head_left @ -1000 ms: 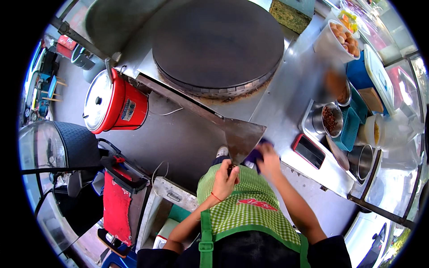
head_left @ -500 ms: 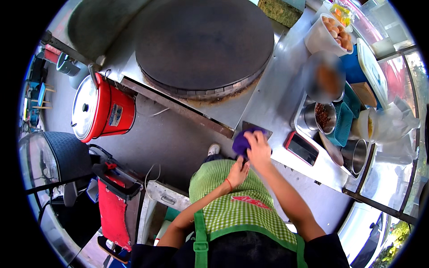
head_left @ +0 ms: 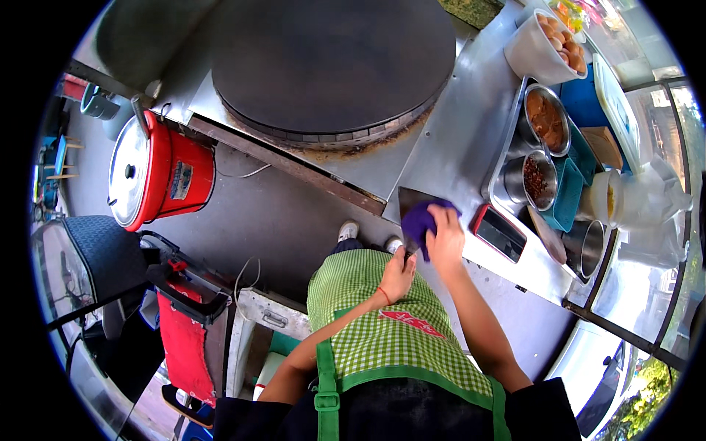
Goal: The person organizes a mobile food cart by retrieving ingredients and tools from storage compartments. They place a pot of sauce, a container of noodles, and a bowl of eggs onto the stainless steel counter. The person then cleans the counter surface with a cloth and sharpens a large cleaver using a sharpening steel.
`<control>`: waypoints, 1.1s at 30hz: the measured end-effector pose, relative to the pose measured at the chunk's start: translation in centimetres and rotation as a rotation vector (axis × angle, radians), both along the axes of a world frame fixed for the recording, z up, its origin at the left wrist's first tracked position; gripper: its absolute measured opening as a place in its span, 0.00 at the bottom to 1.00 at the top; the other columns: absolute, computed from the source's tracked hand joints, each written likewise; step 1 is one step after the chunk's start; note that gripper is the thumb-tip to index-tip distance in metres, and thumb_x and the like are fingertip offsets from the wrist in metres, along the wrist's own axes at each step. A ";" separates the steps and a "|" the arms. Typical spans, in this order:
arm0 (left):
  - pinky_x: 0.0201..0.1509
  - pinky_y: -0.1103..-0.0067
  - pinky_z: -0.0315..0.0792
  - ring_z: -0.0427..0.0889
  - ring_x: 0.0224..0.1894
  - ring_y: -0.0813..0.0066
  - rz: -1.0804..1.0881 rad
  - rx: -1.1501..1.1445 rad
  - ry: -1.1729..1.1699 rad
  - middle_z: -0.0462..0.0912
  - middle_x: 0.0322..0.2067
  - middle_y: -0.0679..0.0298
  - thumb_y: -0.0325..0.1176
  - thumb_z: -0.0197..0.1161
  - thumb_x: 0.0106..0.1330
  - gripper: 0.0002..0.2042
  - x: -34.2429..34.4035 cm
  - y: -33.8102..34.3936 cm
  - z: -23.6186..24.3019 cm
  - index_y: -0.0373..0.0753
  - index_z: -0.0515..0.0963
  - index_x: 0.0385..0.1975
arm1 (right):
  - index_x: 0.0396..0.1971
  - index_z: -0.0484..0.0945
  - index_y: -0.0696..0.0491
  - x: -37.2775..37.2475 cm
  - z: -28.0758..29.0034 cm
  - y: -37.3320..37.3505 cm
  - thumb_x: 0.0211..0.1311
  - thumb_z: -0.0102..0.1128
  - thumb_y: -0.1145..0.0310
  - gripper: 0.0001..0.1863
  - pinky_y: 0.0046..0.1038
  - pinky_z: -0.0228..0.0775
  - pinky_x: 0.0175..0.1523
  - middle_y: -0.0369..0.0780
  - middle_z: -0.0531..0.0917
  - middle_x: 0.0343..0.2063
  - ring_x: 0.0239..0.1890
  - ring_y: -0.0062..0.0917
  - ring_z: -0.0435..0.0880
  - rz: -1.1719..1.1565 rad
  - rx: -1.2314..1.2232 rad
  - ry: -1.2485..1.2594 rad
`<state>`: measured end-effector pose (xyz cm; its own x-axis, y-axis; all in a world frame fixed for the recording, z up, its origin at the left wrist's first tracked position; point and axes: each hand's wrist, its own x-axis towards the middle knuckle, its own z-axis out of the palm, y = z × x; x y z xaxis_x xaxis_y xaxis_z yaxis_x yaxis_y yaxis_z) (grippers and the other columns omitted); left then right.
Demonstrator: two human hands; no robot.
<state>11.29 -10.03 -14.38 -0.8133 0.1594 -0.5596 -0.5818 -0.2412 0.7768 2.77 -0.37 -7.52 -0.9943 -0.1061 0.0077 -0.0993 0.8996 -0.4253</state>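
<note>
My left hand (head_left: 397,278) is closed around the dark handle of a flat metal scraper (head_left: 409,198), just in front of the green checked apron. A bunched purple cloth (head_left: 419,225) is gripped in my right hand (head_left: 446,241) and lies against the scraper, covering part of its blade. The blade's bare grey corner shows to the left of the cloth, over the counter's front edge. To the right of my right hand lies a phone (head_left: 500,234) with a red edge.
A large round griddle (head_left: 334,66) fills the far middle. Along the right stand a tub of eggs (head_left: 548,48), a bowl of brown sauce (head_left: 546,121), a bowl of red flakes (head_left: 539,180) and a steel pot (head_left: 585,250). A red lidded bucket (head_left: 176,176) is at left.
My right hand and the cloth have moved right along the scraper, baring more of its blade at the left. My left hand keeps its grip on the handle. The view has shifted slightly.
</note>
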 end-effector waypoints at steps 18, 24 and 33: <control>0.14 0.87 0.57 0.61 0.14 0.86 0.021 -0.016 0.062 0.63 0.17 0.71 0.31 0.45 0.65 0.05 1.2 0.5 0.0 0.39 0.61 0.29 | 0.40 0.68 0.50 3.3 0.4 0.1 0.37 0.59 0.75 0.23 0.39 0.69 0.36 0.46 0.73 0.35 0.34 0.44 0.75 -0.093 0.065 -0.044; 0.13 0.87 0.57 0.61 0.13 0.86 0.057 0.073 0.032 0.62 0.16 0.71 0.30 0.44 0.64 0.03 0.9 0.2 0.4 0.40 0.61 0.30 | 0.38 0.68 0.53 -1.8 0.1 1.7 0.38 0.59 0.76 0.22 0.36 0.70 0.33 0.45 0.74 0.32 0.31 0.41 0.76 -0.181 0.130 0.070; 0.13 0.88 0.56 0.61 0.12 0.87 -0.017 0.094 0.077 0.64 0.16 0.70 0.32 0.42 0.66 0.05 0.9 -1.9 0.2 0.38 0.63 0.31 | 0.39 0.70 0.45 0.1 0.2 -1.6 0.34 0.61 0.76 0.25 0.35 0.70 0.37 0.38 0.71 0.34 0.37 0.35 0.74 0.191 -0.012 -0.119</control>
